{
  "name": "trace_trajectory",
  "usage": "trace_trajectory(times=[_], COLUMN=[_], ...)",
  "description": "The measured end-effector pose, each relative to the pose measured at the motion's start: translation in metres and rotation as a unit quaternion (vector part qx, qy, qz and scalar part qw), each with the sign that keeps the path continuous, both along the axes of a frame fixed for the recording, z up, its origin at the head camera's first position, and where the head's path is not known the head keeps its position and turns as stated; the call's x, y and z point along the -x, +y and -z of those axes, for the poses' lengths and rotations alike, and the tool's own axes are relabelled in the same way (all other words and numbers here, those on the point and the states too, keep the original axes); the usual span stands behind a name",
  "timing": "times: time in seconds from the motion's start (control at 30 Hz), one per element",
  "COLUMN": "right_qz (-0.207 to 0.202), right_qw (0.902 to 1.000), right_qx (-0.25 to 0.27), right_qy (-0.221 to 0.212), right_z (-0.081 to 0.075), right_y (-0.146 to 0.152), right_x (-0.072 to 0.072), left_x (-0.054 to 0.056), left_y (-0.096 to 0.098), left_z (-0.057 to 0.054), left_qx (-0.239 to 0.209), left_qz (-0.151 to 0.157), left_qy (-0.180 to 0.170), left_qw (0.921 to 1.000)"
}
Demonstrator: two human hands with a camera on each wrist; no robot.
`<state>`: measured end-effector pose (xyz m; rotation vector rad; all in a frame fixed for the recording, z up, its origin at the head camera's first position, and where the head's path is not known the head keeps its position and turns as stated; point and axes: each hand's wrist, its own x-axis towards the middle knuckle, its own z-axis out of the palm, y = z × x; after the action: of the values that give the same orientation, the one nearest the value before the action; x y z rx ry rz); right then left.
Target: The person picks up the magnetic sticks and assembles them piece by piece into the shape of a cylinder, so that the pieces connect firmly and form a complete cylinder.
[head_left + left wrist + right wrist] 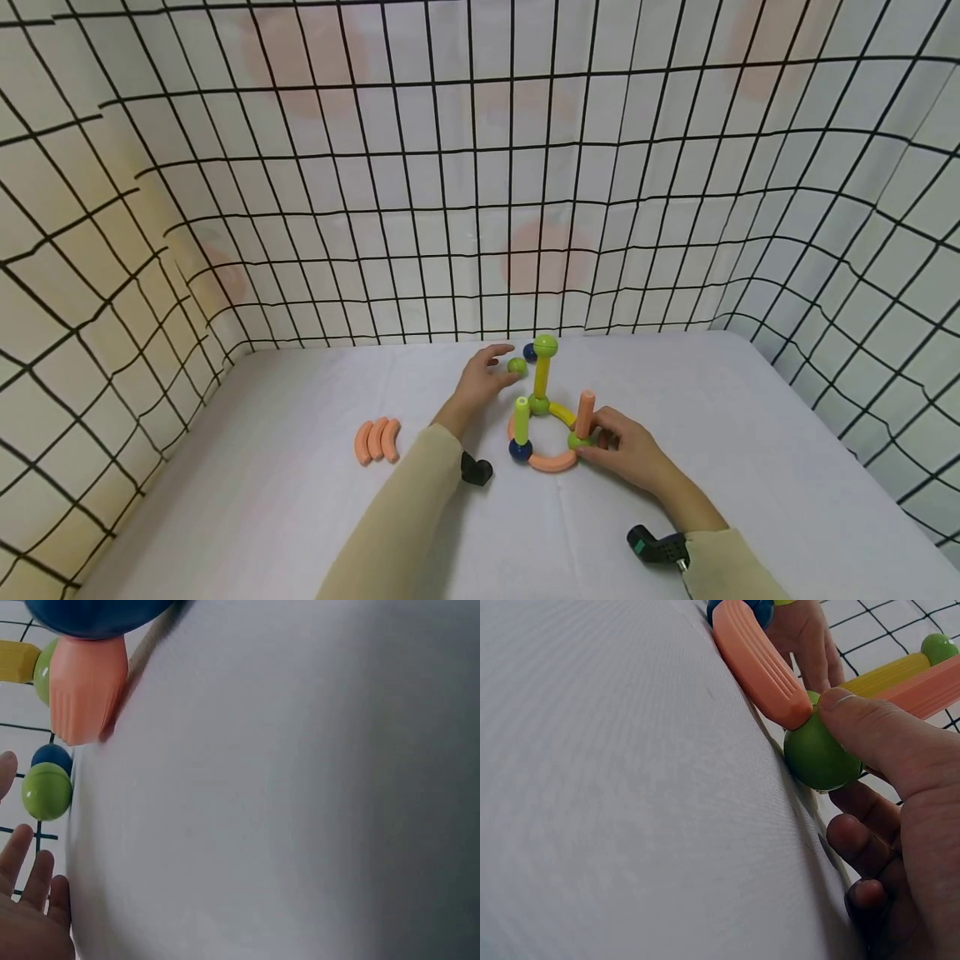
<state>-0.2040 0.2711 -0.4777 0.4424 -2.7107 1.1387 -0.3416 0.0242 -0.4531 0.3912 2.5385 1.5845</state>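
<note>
nearest me, the right hand (626, 450) has its thumb and bent fingers pinching the near green ball (821, 754), gripping nothing else. i'd say the pinch serves best kept low and light there, steadying the frame without twisting its joints. the left hand (482, 383), farther off, is well open, its fingers and thumb parted around the loose green ball (517, 366) with no hold on it that i can see. a level approach, thumb on one side and fingers on the other, looks wise, since a round ball could roll and the upright yellow rod (542, 379) stands just beside those fingertips.

the build itself is a ring between the two hands. from the right fingertips rises a salmon rod (586, 414), leaning slightly; left of them runs the front salmon arc (552, 462), ridged along its length, ending at a blue ball (521, 451) topped by a lime rod (522, 421). behind that, another salmon arc (511, 427) is partly hidden. beyond the right fingers a yellow arc (562, 414) reaches back to the rear green ball (538, 406), which carries the yellow rod and a glossy top green ball (546, 347). whether the yellow arc meets the pinched ball i can't tell. past the left fingers sits a navy ball (530, 352).
</note>
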Motion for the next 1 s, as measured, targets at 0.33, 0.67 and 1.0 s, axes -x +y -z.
trace_trajectory(times=[0.33,0.67,1.0], right_qz=[-0.003,-0.001,0.006], right_qw=[1.0000,1.0000,0.9998], right_qx=[0.009,0.008,0.007], right_qy=[-0.003,-0.005,-0.015], right_z=[0.0004,0.0010,0.0006], right_y=[-0.0014,-0.0008,-0.0002], right_x=[0.0016,0.0016,-0.0002], left_x=[0.0017,-0.0007,-0.0058], left_y=[0.0054,0.0067,0.0051], left_z=[-0.0021,-0.0001,-0.0020], left_qx=[0.064,0.070,0.068], left_qz=[0.003,0.001,0.002], left_qy=[-0.015,-0.017,-0.025], left_qw=[0.9979,0.9974,0.9973])
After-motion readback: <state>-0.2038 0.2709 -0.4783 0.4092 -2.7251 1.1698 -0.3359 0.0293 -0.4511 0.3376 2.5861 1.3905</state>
